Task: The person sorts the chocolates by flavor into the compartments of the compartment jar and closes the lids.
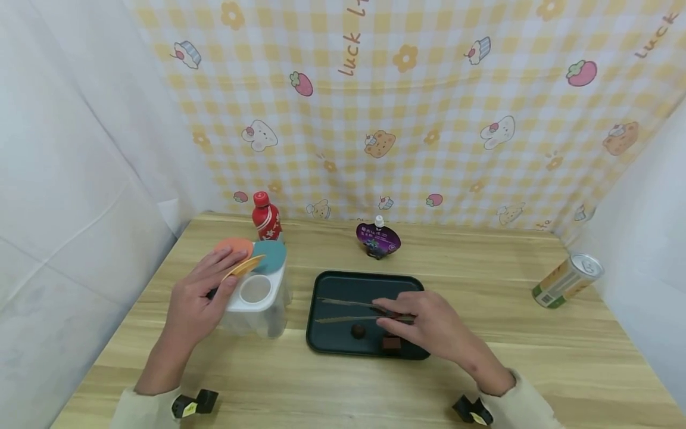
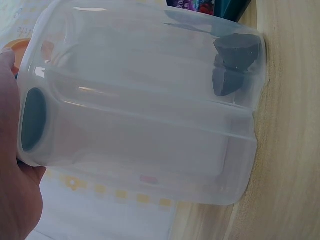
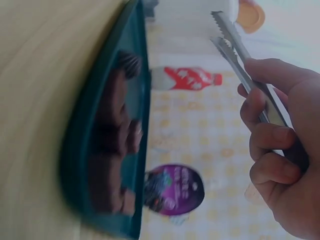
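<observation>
A clear plastic storage container (image 1: pixel 270 322) with several round colored lids on top stands at left. My left hand (image 1: pixel 200 292) lies over its top and pinches a raised yellow-orange lid (image 1: pixel 245 266); an uncovered round opening (image 1: pixel 255 289) is beside it. Dark chunks (image 2: pixel 236 55) lie in the container's bottom in the left wrist view. My right hand (image 1: pixel 431 322) grips metal tongs (image 3: pixel 245 65) above the dark green tray (image 1: pixel 316 342). The tong tips are apart with nothing between them. On the tray lie a round chocolate (image 1: pixel 358 331) and blocky brown chocolates (image 3: pixel 106 182).
Behind the container stands a red bottle (image 1: pixel 266 217). A purple spouted pouch (image 1: pixel 378 239) is behind the tray. A tilted-looking can (image 1: pixel 567 280) stands far right. A checked curtain (image 1: pixel 407 119) hangs at the table's back edge, with white cloth at both sides.
</observation>
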`<move>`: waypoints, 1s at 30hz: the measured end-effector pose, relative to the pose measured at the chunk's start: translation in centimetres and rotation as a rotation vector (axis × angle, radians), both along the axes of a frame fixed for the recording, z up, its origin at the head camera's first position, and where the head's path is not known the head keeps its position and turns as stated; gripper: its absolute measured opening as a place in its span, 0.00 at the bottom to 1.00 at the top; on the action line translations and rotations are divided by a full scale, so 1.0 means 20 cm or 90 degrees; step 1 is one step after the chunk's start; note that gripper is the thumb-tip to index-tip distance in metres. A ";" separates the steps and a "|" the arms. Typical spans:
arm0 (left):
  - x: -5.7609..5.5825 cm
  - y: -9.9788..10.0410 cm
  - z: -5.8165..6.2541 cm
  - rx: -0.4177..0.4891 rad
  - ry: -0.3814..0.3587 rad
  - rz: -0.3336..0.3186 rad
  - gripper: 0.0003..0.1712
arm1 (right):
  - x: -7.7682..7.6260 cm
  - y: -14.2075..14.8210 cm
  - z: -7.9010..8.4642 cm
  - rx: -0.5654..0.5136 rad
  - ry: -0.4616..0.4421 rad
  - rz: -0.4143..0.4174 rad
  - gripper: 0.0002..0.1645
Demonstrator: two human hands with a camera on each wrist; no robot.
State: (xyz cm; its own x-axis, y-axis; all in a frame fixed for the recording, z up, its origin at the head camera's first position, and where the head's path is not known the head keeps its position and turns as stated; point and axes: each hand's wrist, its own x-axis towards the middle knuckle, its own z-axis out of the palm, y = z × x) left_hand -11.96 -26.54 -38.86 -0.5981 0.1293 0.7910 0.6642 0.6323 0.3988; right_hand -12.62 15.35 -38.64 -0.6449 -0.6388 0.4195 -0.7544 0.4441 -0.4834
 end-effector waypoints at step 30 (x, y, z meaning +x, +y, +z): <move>0.01 0.00 0.00 -0.007 -0.012 0.001 0.25 | 0.02 0.22 -0.04 0.180 -0.086 -0.023 0.17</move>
State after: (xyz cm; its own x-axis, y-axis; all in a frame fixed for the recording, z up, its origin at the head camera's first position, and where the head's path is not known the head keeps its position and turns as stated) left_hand -11.79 -26.54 -38.80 -0.6130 0.1371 0.7781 0.6555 0.6381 0.4040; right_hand -12.31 19.74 -39.39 -0.7074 -0.6933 0.1378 -0.6729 0.6009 -0.4313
